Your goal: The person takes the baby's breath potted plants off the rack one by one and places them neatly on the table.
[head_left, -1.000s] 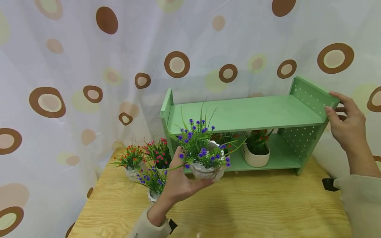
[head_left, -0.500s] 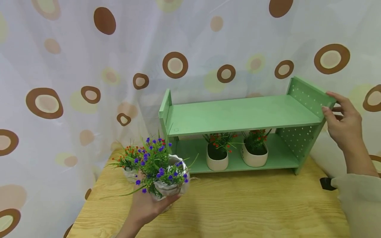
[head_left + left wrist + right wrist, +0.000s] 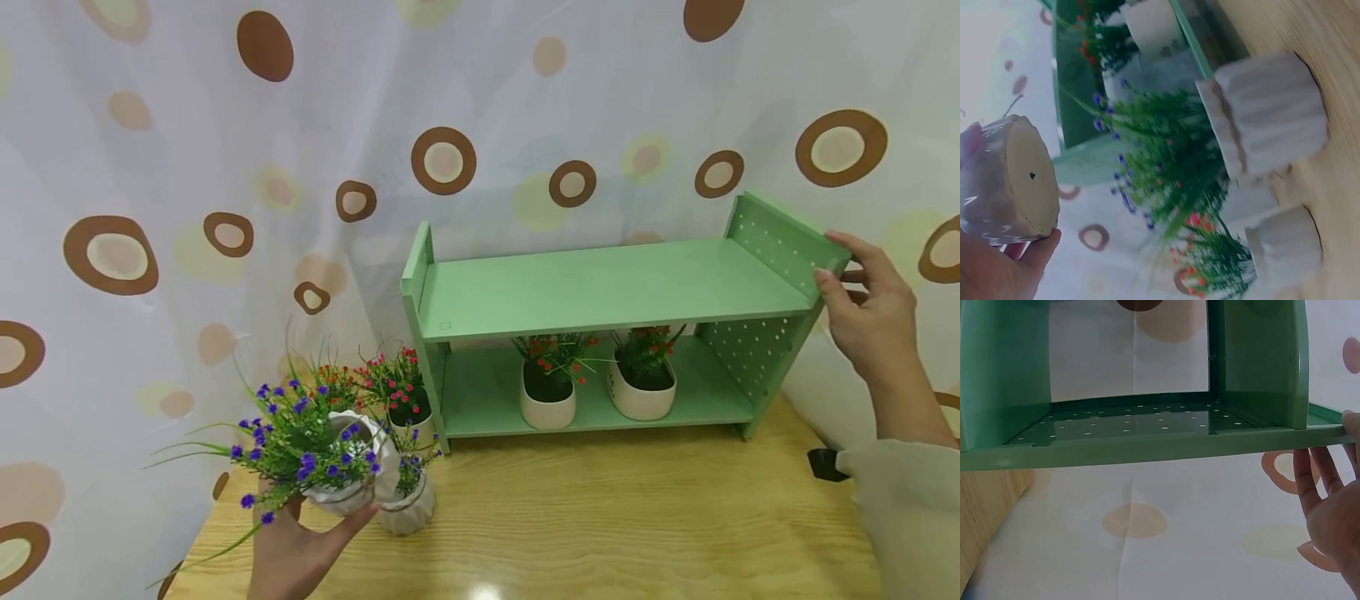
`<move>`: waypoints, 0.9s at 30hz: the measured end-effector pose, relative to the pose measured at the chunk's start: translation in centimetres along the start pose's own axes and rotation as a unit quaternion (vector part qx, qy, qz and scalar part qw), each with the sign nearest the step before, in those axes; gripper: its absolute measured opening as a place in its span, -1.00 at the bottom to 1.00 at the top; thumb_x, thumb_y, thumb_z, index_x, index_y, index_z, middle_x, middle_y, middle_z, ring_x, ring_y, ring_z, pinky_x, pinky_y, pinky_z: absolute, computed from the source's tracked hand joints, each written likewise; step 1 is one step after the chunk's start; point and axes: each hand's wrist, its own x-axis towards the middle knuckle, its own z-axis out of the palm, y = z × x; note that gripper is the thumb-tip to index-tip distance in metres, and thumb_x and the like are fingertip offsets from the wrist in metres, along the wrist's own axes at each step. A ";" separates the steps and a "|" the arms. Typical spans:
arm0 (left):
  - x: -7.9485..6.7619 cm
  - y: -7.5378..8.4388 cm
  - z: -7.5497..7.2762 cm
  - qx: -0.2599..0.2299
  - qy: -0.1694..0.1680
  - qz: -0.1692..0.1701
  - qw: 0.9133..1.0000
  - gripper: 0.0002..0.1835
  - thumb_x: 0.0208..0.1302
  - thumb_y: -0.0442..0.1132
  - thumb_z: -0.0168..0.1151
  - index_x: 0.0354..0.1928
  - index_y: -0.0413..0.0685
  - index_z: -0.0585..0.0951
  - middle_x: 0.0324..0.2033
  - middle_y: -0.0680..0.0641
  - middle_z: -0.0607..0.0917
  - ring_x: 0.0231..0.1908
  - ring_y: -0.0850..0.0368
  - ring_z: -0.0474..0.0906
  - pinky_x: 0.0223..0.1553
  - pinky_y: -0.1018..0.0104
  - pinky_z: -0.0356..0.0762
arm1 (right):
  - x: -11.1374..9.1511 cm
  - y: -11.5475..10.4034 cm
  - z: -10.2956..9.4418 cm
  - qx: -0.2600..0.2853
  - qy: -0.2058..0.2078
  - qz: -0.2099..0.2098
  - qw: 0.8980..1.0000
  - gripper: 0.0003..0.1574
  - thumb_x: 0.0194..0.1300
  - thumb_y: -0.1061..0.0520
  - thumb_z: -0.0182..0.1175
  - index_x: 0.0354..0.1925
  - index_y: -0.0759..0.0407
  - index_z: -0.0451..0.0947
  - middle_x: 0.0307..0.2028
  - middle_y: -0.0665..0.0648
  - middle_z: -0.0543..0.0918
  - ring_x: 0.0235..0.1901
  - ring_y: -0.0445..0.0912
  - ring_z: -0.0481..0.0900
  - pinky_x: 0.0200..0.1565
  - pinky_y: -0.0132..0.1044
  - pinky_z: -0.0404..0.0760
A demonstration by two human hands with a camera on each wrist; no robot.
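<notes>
My left hand [image 3: 292,550] grips a purple-flowered potted plant [image 3: 343,498] by its white pot, raised over the table's left part. The left wrist view shows the pot's pale underside [image 3: 1032,178] with a small hole, and the thumb and fingers around its wall. On the right, my right hand [image 3: 873,312] pinches the upper front corner of the green two-tier shelf [image 3: 600,287]. Its fingers [image 3: 1307,478] lie along the outer face of the perforated side panel in the right wrist view. The shelf stands upright on the table.
A second purple-flowered plant in a white pot [image 3: 407,510] stands just right of the held one. Behind are a pink-flowered plant [image 3: 401,387] and an orange-red one [image 3: 337,383]. Two cream pots [image 3: 548,411] sit on the lower tier. A spotted curtain [image 3: 487,100] hangs behind the wooden table [image 3: 600,517].
My left hand has carried the purple-flowered potted plant leftward, from in front of the shelf to over the table's left side. The right hand keeps its hold on the shelf corner.
</notes>
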 end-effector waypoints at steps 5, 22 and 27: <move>0.8 -1.9 -1.6 0.047 0.036 -0.089 0.994 0.28 0.12 0.07 0.59 0.66 -0.14 -0.08 0.49 -0.38 0.24 0.42 -0.43 0.26 0.24 -0.40 0.47 | 0.0 -0.1 0.1 -0.001 0.004 0.000 1.000 -0.38 0.59 0.04 0.07 0.52 -0.31 0.33 0.33 -0.25 0.43 -0.07 -0.54 0.33 -0.08 -0.65 0.32; 2.8 -8.6 -2.3 -0.040 0.139 -0.034 0.989 0.34 -0.06 -0.30 0.72 0.63 0.45 0.01 0.45 0.02 0.32 0.32 0.13 0.38 -0.12 0.86 0.37 | 0.2 -0.1 -0.1 -0.004 0.001 0.001 1.000 -0.37 0.60 0.04 0.06 0.53 -0.32 0.31 0.33 -0.27 0.42 -0.06 -0.54 0.32 -0.07 -0.66 0.30; 3.1 -10.0 -2.3 -0.034 0.117 -0.030 0.992 0.23 -0.08 -0.28 0.73 0.60 0.30 0.17 0.34 0.08 0.41 0.13 0.51 0.35 -0.08 0.82 0.44 | 0.0 0.1 0.0 -0.006 -0.001 0.007 1.000 -0.36 0.60 0.04 0.06 0.53 -0.35 0.30 0.37 -0.22 0.42 -0.06 -0.54 0.32 -0.04 -0.64 0.31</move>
